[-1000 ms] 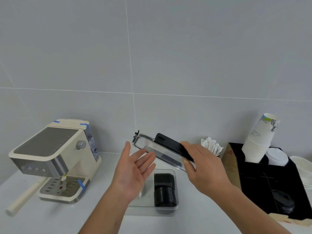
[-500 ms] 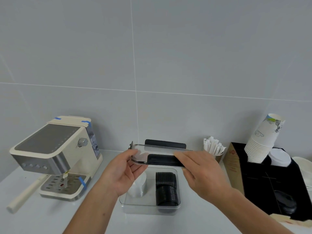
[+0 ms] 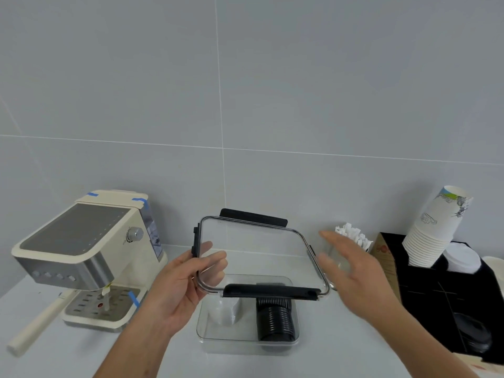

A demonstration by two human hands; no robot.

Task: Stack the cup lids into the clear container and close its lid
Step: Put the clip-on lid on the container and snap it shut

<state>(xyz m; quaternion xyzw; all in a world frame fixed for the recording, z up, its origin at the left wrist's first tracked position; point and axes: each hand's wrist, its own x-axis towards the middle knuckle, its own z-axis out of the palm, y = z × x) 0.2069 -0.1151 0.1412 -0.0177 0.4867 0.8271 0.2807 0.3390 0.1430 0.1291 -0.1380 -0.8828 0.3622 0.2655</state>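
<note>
Head view. Clear container [image 3: 215, 332]: on the table [image 3: 68, 358], uncovered; we count a black cup lids stack [image 3: 275, 319] and a translucent stack [image 3: 227, 309] inside it. Container lid [image 3: 256, 255]: tilted in the air above the container, our left hand [image 3: 181, 285] gripping its left edge. Right hand [image 3: 351, 271]: released, fingers spread, beside the lid's right edge. Stacking appears done; we judge that seating and latching remain.

Glossy clear plastic container lid [image 3: 253, 249]
</note>
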